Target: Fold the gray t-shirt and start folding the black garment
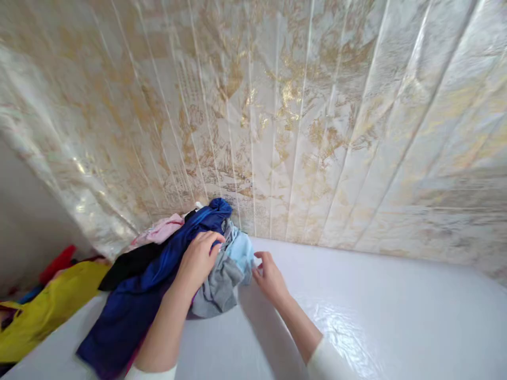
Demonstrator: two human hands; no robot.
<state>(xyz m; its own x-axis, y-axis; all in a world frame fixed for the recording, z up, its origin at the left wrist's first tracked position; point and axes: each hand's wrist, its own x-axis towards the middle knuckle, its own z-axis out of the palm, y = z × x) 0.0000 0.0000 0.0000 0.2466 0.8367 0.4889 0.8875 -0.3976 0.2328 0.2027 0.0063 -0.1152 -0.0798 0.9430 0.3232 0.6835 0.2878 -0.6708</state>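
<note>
White tabletop (376, 295) cut off, blue cloth (152, 282) partly hidden

Backdrop: glossy sheeting (293, 137), white and silver-grey with gold patches, spanning full width behind surface (396, 301). Long creases run down sheeting, fanning outward toward top. Bright glare along left-hand folds and at upper right. Surface: white, glossy, meeting sheeting's lower edge; rippled light reflection right of centre. Far left: plain grey area (27, 195), dimmer; wall or floor, cannot tell.
</note>
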